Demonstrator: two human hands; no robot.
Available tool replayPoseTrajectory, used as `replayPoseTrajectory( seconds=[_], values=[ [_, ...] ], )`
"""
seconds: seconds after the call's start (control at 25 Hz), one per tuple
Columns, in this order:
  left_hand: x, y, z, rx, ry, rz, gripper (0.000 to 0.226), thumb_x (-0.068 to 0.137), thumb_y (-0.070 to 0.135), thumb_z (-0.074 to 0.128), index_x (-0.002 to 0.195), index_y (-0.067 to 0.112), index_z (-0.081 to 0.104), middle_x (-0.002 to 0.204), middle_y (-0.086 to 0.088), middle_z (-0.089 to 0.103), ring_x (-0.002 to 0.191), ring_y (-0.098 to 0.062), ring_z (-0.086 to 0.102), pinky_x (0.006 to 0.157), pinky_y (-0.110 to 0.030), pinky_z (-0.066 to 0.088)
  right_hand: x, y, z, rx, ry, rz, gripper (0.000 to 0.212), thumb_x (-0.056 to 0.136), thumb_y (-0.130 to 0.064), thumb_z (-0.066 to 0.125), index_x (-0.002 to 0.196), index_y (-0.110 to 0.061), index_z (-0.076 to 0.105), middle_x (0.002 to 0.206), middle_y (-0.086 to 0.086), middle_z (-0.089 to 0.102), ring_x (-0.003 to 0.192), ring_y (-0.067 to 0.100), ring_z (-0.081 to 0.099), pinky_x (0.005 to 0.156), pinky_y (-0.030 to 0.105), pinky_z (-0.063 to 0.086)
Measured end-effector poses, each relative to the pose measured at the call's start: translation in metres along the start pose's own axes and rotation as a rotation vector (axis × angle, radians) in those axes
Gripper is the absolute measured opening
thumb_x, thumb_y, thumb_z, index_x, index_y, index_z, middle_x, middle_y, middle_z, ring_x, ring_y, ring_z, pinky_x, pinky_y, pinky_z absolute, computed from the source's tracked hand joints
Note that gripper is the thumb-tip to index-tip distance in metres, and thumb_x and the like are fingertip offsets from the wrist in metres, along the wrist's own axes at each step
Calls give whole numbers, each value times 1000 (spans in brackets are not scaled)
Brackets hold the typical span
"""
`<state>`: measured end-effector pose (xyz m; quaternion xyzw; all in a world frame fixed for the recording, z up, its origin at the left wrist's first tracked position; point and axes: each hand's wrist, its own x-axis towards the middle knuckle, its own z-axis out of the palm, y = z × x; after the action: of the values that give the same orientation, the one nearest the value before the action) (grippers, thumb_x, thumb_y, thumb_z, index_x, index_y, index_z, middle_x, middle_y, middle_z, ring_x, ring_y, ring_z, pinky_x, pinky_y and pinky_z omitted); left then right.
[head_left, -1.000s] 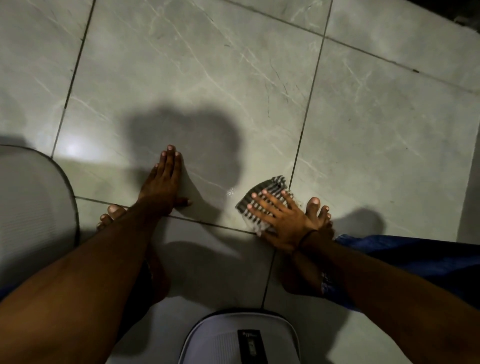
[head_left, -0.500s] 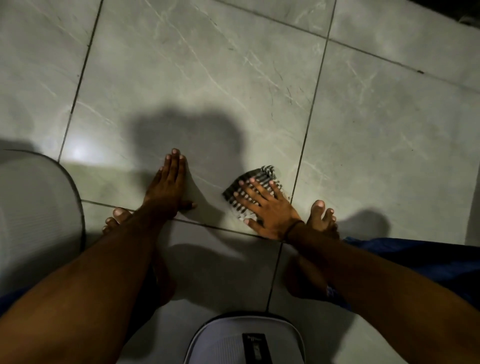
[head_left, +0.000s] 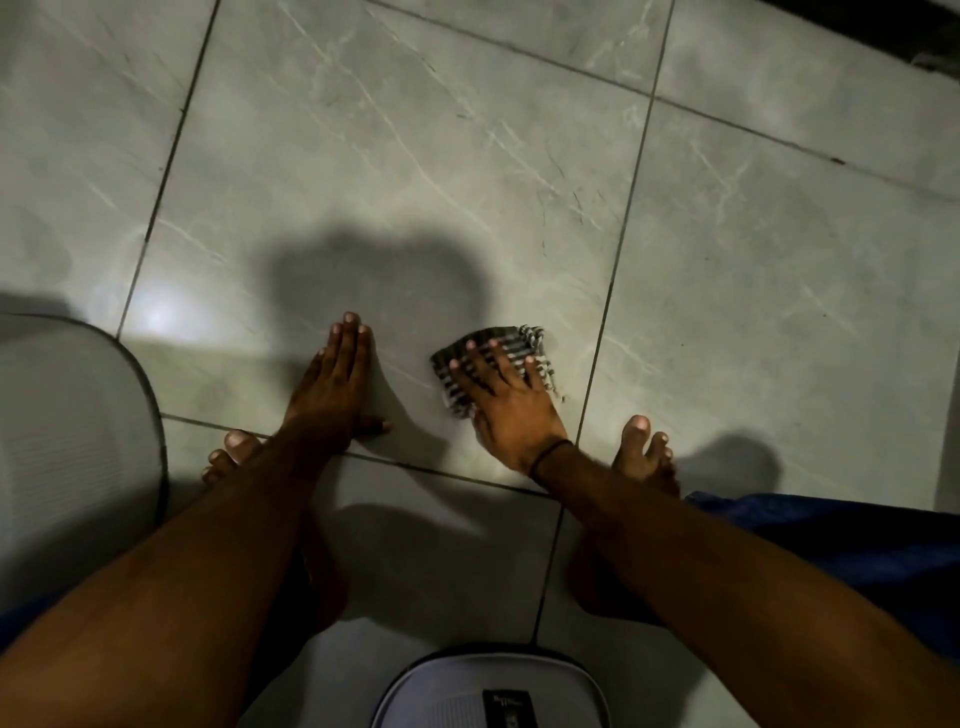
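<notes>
Two hands are down on the tiled floor (head_left: 415, 130). Change over the last second: the striped cloth (head_left: 511, 332) has slid leftward and away from the body under the right hand (head_left: 511, 410). It has gone from lying against the grout line (head_left: 614, 260) to lying clear of it, on the tile to the left. For the work this indicates a wiping stroke in progress, judged mid-pass. The tile beyond the fingertips is not yet covered.

1. Left hand (head_left: 332, 395) — flat on the tile, fingers straight and close together, thumb out to the side. It holds nothing and acts as a brace, its position unchanged. It lies well apart from the cloth, left of the grip.
2. Right hand — fingers (head_left: 480, 364) straight and spread, pressing down on the cloth with no pinch and no curl. The cloth lies bunched under the fingers and the front of the palm. Its frayed edge protrudes on the right side of the grip, toward the grout line.
3. Right of the grip, bare toes (head_left: 644, 452) rest near the wrist, apart from the cloth.
</notes>
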<state>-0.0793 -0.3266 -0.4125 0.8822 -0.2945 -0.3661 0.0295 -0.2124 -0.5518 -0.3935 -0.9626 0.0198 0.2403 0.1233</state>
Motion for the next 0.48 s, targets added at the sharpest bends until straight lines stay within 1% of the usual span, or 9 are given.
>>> replayPoseTrajectory(
  seconds=[0.04, 0.08, 0.12, 0.2, 0.28, 0.32, 0.4, 0.48],
  values=[
    [1, -1, 1, 0, 8, 3, 137, 73, 56, 77, 154, 7, -22, 163, -13, -31, 152, -29, -23, 125, -41, -2, 0, 11, -4, -6, 10, -38, 66, 97, -30, 49, 159, -30, 27, 170, 2, 18, 158, 28, 12, 125, 55, 13],
    [2, -1, 1, -5, 9, 8, 137, 73, 55, 78, 154, 7, -22, 163, -13, -31, 152, -29, -23, 125, -41, -2, 0, 23, -9, 11, 8, -30, 65, 96, -30, 51, 158, -31, 31, 169, 1, 22, 157, 26, 16, 125, 52, 16],
    [3, -2, 1, -7, 3, 11, 137, 73, 55, 78, 154, 7, -22, 163, -13, -31, 152, -29, -23, 125, -41, -1, -2, 34, -14, 46, 11, 29, 63, 95, -29, 53, 156, -29, 36, 168, 2, 25, 156, 27, 19, 124, 51, 20],
    [2, -3, 1, -12, 1, 9, 138, 72, 55, 78, 154, 7, -22, 163, -13, -31, 152, -29, -23, 126, -42, -1, -10, 45, -20, 145, 50, 262, 60, 94, -25, 55, 152, -24, 44, 166, 6, 31, 154, 30, 25, 122, 50, 27],
    [2, -2, 2, -20, 4, -1, 138, 72, 55, 79, 153, 7, -23, 162, -13, -32, 152, -29, -23, 126, -42, -1, -14, 29, -21, 180, 92, 464, 56, 92, -20, 56, 148, -18, 50, 162, 11, 37, 150, 36, 30, 119, 50, 35],
    [3, -1, 1, -21, -8, -3, 139, 72, 54, 79, 152, 7, -24, 162, -13, -32, 152, -29, -24, 125, -42, -3, -14, 14, -20, 157, 83, 508, 56, 91, -19, 56, 146, -15, 51, 160, 13, 40, 147, 38, 33, 116, 50, 38],
    [4, 1, 0, -12, -26, -8, 139, 73, 53, 79, 151, 7, -26, 162, -14, -34, 151, -30, -26, 125, -42, -5, -4, -16, -20, 147, 44, 505, 55, 88, -23, 59, 142, -14, 55, 153, 15, 46, 138, 41, 40, 112, 48, 41],
    [4, 4, -3, -21, -29, -23, 134, 76, 49, 78, 153, 7, -23, 162, -14, -32, 152, -30, -24, 125, -43, -3, 16, -39, -25, 262, 80, 542, 45, 90, -26, 60, 134, -15, 63, 141, 13, 55, 127, 39, 48, 104, 47, 47]
  ],
)
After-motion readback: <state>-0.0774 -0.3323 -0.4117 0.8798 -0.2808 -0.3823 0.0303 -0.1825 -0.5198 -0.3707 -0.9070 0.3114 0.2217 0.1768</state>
